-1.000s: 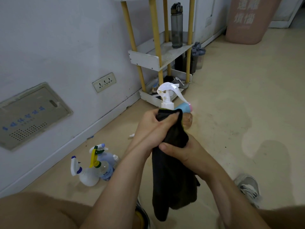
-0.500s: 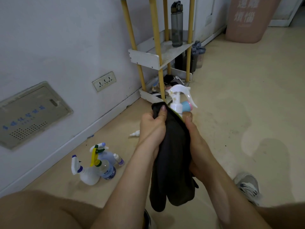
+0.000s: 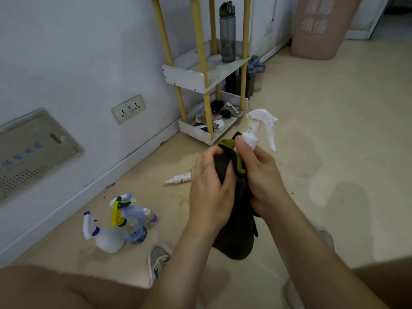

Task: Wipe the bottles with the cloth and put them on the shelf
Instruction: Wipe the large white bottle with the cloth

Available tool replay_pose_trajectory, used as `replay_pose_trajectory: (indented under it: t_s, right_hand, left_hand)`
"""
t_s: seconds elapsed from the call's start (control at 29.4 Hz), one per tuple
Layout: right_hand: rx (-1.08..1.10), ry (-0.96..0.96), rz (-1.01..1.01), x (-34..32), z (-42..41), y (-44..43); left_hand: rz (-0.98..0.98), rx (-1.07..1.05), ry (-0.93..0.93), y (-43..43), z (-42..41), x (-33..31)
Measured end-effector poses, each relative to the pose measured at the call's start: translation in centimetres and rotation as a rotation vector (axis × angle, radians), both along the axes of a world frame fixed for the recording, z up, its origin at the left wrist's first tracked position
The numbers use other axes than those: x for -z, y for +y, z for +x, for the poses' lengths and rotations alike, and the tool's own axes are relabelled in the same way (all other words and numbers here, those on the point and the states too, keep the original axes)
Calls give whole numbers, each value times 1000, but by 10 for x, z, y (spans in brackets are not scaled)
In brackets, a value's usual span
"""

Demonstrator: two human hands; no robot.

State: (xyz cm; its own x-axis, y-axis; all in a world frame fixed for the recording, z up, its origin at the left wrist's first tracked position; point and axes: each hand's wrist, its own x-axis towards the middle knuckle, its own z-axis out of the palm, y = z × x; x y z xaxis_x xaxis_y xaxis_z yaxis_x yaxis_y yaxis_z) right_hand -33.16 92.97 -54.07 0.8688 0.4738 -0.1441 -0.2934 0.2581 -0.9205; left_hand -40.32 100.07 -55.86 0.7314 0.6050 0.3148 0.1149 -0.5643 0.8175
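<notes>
Pale beige floor (image 3: 323,152) and a scuffed white wall (image 3: 78,52) frame a person low to the ground, apparently mid-wipe. At frame centre the left hand (image 3: 209,192) has its fingers wrapped round a dark cloth (image 3: 236,237) bunched over the body of a spray bottle (image 3: 260,123). The right hand (image 3: 263,181) curls its fingers round the same bottle from the other side, thumb pressed at the neck just below the white trigger head. Only that head and neck show. The body is buried in the cloth, so how firm the hold is cannot be told, and a smooth or damp bottle could slide out and drop if the rubbing loosens it. The trigger lever hangs free beside the right hand, and a stray finger or a fold of cloth catching it could fire a squirt onto the floor. The yellow-posted shelf (image 3: 200,79), upper centre, already carries a grey water bottle (image 3: 227,32) upright on its middle tier, and a careless placement between the posts may topple it. A cluster of spray bottles (image 3: 116,226) waits at lower left, near a shoe (image 3: 159,257), where a shifted foot could knock them over. A small white bottle (image 3: 179,178) lies on its side just left of the hands and could roll or be trodden on.
</notes>
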Motion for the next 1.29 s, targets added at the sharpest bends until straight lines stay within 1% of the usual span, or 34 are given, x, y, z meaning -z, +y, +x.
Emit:
replay_pose_trajectory:
  t_s: [0.07,0.14,0.17,0.2,0.27,0.34,0.37,0.44,0.51,0.54,0.58,0.65,0.68,0.78,0.88,0.92,0.99,1.06,1.12,1.16,1.19,1.23,1.26,1.29]
  right_hand:
    - [-17,-1,4,-2,3,-3]
    - [-42,-29,-15,-2,3,-5]
    - [-48,-36,-19,-1,2,-5]
    - [-52,-46,-35,-1,1,-6]
    - [-66,-83,-86,-2,2,-5]
    - [-78,-143,-127,-5,3,-3]
    - [-74,-176,-142,-6,3,-2]
    - [-41,-232,-158,-10,5,-1]
    - [15,-247,-159,-14,9,-2]
    - [50,-236,-162,-14,12,-3]
    - [84,-215,-160,-14,15,-5]
    - [139,-185,-155,-13,18,-7]
    - [155,-168,-148,-12,19,-7]
    - [147,-114,-117,-14,16,-6]
    - [46,-123,-127,-18,12,-5]
    - [13,-138,-137,-18,12,-7]
    - [-45,-176,-164,-19,16,-9]
    - [-93,-231,-210,-23,19,-11]
    - [-133,-284,-232,-28,20,-15]
    - [-146,-300,-226,-31,22,-18]
    - [-149,-307,-220,-35,23,-22]
    - [-142,-312,-217,-39,25,-25]
    - [-123,-322,-212,-42,27,-27]
    - [-89,-334,-209,-45,29,-29]
  left_hand:
    - [80,93,80,0,-6,7]
    - [53,74,137,2,-4,5]
    - [1,41,160,3,-3,4]
    - [-88,6,186,6,-1,1]
    - [-339,-35,268,18,6,-6]
    - [-576,-5,291,25,7,-13]
    - [-636,-3,285,25,5,-15]
    - [-682,-13,299,21,1,-14]
    - [-641,16,333,21,-4,-5]
    - [-590,65,340,21,-8,-1]
    - [-505,112,346,24,-12,3]
    - [-221,150,313,31,-18,7]
    - [-113,156,277,29,-19,5]
    - [-33,227,199,9,-11,-4]
    - [79,125,84,-1,-5,2]
    - [65,107,53,0,-5,5]
    - [-72,78,18,0,-6,12]
    - [-197,7,-6,-1,-6,8]
    - [-256,-61,31,0,-4,2]
    - [-318,-107,46,2,-3,0]
    - [-450,-175,36,7,-3,-3]
    - [-655,-237,-15,13,-3,-6]
    - [-882,-264,-99,20,-5,-10]
    - [-1088,-237,-210,25,-7,-15]
